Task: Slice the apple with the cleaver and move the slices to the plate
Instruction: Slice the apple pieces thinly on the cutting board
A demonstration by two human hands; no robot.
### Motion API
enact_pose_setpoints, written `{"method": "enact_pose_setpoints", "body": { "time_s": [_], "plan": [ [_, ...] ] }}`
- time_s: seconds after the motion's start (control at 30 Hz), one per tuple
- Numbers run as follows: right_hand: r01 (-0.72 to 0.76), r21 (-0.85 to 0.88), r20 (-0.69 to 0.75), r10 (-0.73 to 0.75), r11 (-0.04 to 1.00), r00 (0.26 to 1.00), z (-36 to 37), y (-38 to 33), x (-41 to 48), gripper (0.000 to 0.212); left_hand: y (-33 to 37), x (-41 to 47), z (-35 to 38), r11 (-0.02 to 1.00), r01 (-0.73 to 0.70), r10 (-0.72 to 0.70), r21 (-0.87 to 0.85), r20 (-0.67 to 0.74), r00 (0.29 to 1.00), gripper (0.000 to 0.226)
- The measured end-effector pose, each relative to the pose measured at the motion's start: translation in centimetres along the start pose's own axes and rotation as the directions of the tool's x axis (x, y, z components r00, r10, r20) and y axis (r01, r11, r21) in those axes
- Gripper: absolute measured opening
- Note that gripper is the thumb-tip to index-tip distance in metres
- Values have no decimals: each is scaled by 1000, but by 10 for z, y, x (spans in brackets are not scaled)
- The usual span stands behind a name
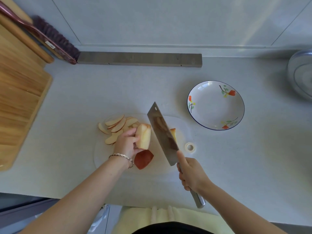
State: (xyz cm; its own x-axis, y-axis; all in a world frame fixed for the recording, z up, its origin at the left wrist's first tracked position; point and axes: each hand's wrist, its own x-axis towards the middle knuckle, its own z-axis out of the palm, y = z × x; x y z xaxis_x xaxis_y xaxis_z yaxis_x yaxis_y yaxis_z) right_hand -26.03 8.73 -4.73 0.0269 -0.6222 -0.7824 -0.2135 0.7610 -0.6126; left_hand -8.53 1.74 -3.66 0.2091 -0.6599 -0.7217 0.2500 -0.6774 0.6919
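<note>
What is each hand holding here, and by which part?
Left hand grips an apple chunk by its left side, fingers wrapped around it. Right hand holds the cleaver by its metal handle.

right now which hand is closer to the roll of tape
The right hand. It grips the cleaver handle just below the roll of tape. The left hand is across the blade from the tape, holding an apple piece.

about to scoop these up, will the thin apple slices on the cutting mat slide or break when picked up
The thin apple slices lie fanned and overlapping, so pushing one would probably shift its neighbours. They look thin, so they are likely light and could snap if bent. Their cut faces are probably moist and a bit slippery on the smooth mat.
</note>
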Motion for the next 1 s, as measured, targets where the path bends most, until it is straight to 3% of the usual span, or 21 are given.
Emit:
{"method": "enact_pose_setpoints", "body": {
  "time_s": [0.1, 0.13, 0.2, 0.27, 0.33, 0.47, 0.6, 1.0],
  "plan": [
    [-9, 77, -32, 11, 997, 999, -12, -7, -7, 55, -7, 1, 1, 948, -142, 140, 285, 26, 990, 42],
    [-7, 94, -39, 11, 996, 999, -16, -11, -10, 54, -9, 1, 2, 850, -249, 245, 464, 69, 967, 39],
    [5, 99, -54, 1, 995, 999, -23, -17, -16, 53, -14, 0, 6, 521, -454, 403, 723, 261, 877, 36],
    [13, 78, -61, -9, 997, 998, -28, -22, -19, 54, -22, 3, 11, 221, -569, 419, 792, 450, 789, 37],
    [8, 39, -68, -5, 999, 998, -30, -24, -20, 55, -29, 5, 13, 73, -596, 385, 799, 529, 756, 37],
    [3, -41, -70, -6, 999, 998, -27, -24, -20, 51, -35, 4, 14, 119, -566, 434, 816, 470, 769, 32],
    [7, -75, -64, -12, 997, 998, -17, -21, -17, 49, -31, 2, 14, 144, -506, 396, 850, 419, 817, 33],
    [73, -222, -124, -102, 972, 987, 7, -11, -8, 52, -27, 4, 15, 119, -488, 373, 865, 417, 829, 37]
  ]
}}
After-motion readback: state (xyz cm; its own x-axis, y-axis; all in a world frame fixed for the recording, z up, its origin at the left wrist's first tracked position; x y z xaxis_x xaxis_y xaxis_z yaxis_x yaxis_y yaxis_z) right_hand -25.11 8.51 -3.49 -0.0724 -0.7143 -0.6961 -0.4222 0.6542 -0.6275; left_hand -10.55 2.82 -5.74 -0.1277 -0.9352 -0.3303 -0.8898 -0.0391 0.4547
